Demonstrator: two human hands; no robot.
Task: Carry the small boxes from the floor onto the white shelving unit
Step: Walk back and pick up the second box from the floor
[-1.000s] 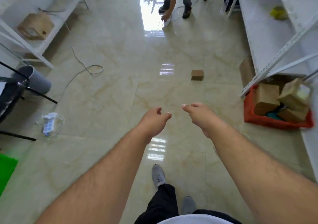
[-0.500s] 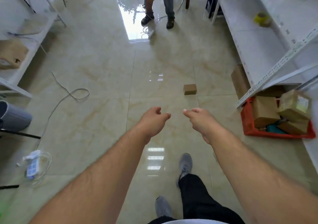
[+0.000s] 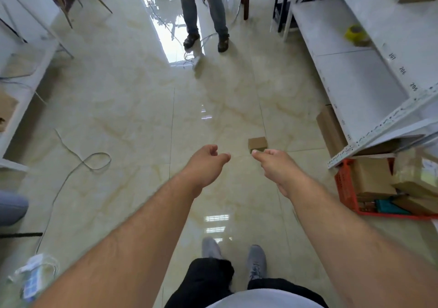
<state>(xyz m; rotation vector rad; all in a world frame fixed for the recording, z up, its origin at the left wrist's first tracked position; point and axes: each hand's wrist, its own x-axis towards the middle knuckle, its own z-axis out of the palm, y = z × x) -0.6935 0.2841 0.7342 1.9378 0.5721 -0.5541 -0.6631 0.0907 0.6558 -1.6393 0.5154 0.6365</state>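
A small brown cardboard box (image 3: 257, 143) lies alone on the glossy tiled floor, just beyond my right hand (image 3: 275, 165). That hand is held out with fingers loosely curled and holds nothing. My left hand (image 3: 206, 163) is stretched forward beside it, also loosely curled and empty. The white shelving unit (image 3: 350, 70) runs along the right side, with a flat cardboard piece (image 3: 330, 130) leaning at its foot. Both forearms reach out over the floor above my grey shoes.
A red crate (image 3: 343, 189) with several cardboard boxes sits under the right shelf. A yellow tape roll (image 3: 353, 33) lies on the shelf. Another person's legs (image 3: 203, 11) stand ahead. A cable (image 3: 94, 163) loops on the floor at left, beside another white shelf (image 3: 14, 108).
I have walked forward: the small box and the red crate have come closer and lower in view. Both hands stay held out, empty, in the same pose.
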